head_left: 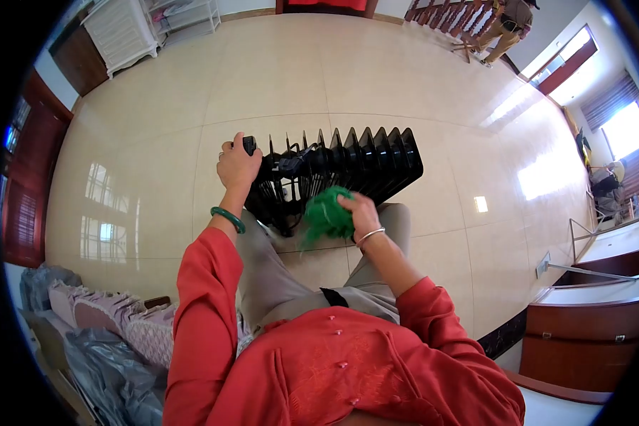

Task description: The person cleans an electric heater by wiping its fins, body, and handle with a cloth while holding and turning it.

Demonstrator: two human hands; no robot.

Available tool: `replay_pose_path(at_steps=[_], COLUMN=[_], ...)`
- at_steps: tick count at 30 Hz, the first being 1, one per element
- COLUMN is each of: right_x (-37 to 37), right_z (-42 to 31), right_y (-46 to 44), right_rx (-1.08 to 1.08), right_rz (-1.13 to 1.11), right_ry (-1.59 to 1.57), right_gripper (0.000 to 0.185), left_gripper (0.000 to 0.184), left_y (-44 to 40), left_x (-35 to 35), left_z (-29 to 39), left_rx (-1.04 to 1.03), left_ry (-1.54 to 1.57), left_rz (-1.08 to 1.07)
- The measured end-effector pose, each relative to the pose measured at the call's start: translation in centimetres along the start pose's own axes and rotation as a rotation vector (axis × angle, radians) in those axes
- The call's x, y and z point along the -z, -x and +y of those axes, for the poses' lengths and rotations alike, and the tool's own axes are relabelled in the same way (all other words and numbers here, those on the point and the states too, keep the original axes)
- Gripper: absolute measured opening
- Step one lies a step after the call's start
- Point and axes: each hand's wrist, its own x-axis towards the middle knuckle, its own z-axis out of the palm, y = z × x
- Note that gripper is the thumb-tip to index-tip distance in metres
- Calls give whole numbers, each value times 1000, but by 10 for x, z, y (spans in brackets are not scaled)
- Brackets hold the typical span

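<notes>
In front of my knees stands a black finned oil radiator [373,160] on the tiled floor, its fins running off to the right. My left hand [237,169] is closed on the radiator's left end, around a dark knob-like part [249,145]. A green cloth [328,214] is bunched in my right hand [363,215], close to the radiator's near side. Whether the cloth touches the fins I cannot tell. A dark bundle [289,166], perhaps the cord, lies among the fins near the left end.
Wooden drawers [579,348] stand at the right. A lace-covered sofa [131,316] and grey plastic sheeting [113,376] lie at the left. A white cabinet [121,32] is at the back left. Another person [508,32] stands by the wooden railing [451,18].
</notes>
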Motion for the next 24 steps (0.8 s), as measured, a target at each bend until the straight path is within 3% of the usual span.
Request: replay_pose_path(at_steps=[4, 6, 8, 10, 12, 14, 16, 17, 19, 20, 22, 23, 24], right_x=[-60, -77, -76, -70, -65, -60, -56, -60, -63, -60, -63, -59, -70], right_z=[-97, -107, -103, -75, -43, -33, -32, -13, -19, -35, -35, -9, -43], right_y=[39, 29, 24, -14, -48, -55, -54, -53, -46, -35, -38, -67, -35], right_rx=[774, 1197, 1162, 1230, 1166, 1088, 849, 1022, 1154, 1084, 884, 1142, 1718], right_rz=[69, 293, 279, 273, 236, 201, 100, 170, 197, 109, 21, 141, 695], right_ry=[173, 586, 580, 1058, 1125, 1199, 1122, 1149, 1262, 1356, 1310, 1442, 1311], right_gripper=[27, 30, 32, 34, 35, 35, 37, 37, 32, 28, 30, 36, 33], left_gripper=[58, 58, 57, 57, 56, 48, 44, 39, 33, 33, 29, 28, 26], left_y=[-1, -5, 0, 3, 0, 1, 7, 4, 1, 4, 1, 6, 5], left_x=[-3, -2, -5, -2, -2, -12, -12, -10, -16, -13, -10, -8, -10], left_z=[-4, -3, -6, -3, -5, -9, -13, -12, -13, -16, -15, -10, -12], left_rx=[-9, -30, -38, -51, -53, -168, -272, -393, -563, -596, -756, -786, -891], left_ry=[24, 13, 53, 58, 65, 105, 104, 115, 148, 195, 138, 195, 290], left_rz=[29, 48, 57, 76, 104, 271, 337, 416, 473, 356, 395, 385, 258])
